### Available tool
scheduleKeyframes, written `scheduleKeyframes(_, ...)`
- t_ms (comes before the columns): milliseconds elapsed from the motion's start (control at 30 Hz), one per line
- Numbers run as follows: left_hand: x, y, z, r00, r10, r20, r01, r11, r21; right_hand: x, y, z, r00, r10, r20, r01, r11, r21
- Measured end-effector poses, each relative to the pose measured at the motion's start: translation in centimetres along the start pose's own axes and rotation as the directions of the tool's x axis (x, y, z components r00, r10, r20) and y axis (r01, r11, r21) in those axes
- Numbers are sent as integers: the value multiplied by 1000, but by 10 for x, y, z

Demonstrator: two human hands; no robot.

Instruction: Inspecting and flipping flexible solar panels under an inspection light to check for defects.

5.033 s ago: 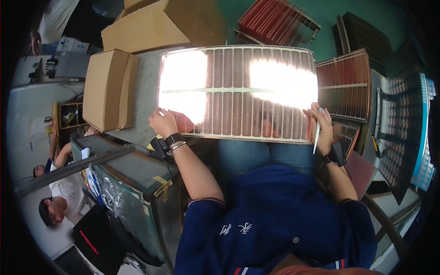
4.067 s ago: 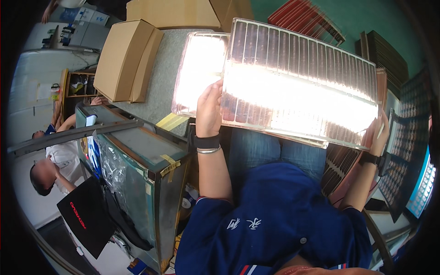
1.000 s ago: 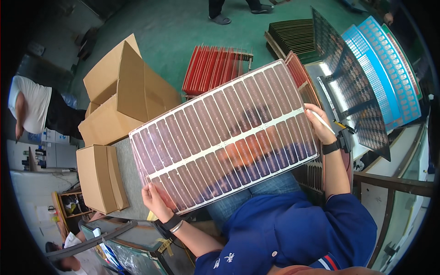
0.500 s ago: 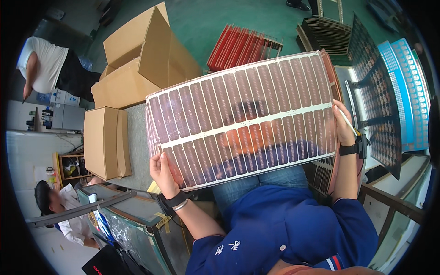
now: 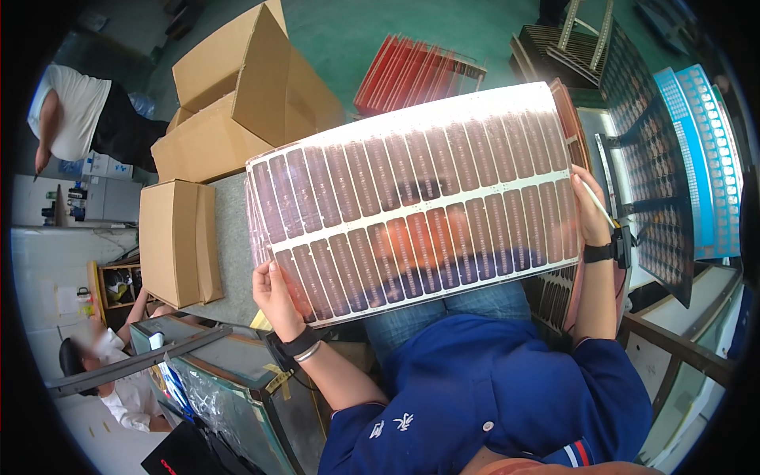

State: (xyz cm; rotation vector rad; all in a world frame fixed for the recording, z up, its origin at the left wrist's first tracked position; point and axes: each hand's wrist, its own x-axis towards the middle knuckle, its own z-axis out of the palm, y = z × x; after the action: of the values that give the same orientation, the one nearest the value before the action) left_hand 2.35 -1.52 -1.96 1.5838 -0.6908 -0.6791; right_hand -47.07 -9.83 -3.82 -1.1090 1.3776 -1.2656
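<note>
A large glossy circuit board panel (image 5: 419, 207) with two rows of long brown cells lies tilted across my lap. My left hand (image 5: 275, 299) pinches its lower left edge, thumb on top. The right edge is gripped by my right hand (image 5: 590, 207), which also has a thin white pen-like stick (image 5: 595, 198) between its fingers. Bright glare washes out the panel's upper edge, and its middle mirrors my clothing. More sheet edges show at its left side. Further brown panels (image 5: 557, 299) stand beside my right leg, partly hidden.
Cardboard boxes (image 5: 178, 244) stand at the left on a grey surface. Beyond the panel is a red rack of boards (image 5: 416, 75), with a dark rack (image 5: 554, 55) beside it. Tall dark panels (image 5: 649, 158) rise at the right. Two people are at the left, one standing (image 5: 75, 111), one lower down (image 5: 131, 392).
Glare has spread over the panel's upper edge. The panel and both hands have shifted slightly left in view, my grip unchanged. At lower left, the person's head has lowered and an arm is raised.
</note>
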Motion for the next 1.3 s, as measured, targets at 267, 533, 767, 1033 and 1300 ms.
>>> scheduleKeyframes(267, 1, 0, 0, 999, 34, -18, -33, 999, 37, 2, 4, 3, 1000, 3, 16, -4, 998, 56)
scheduleKeyframes(533, 1, 6, 6, 1000, 26, -12, -26, 1000, 11, 6, 4, 4, 1000, 22, 22, -23, 999, 24)
scheduleKeyframes(767, -5, 14, 7, 998, -54, 28, 55, 998, -39, 12, 26, -10, 999, 44, 20, -42, 997, -63)
scheduleKeyframes(1033, -7, 9, 6, 976, -60, 211, 43, 995, 86, 14, 24, -13, 991, 59, -118, -75, 988, -137)
scheduleKeyframes(1300, -12, 10, 12, 940, -130, 316, 186, 970, -154, 22, 35, -44, 993, 100, -60, -103, 994, -42)
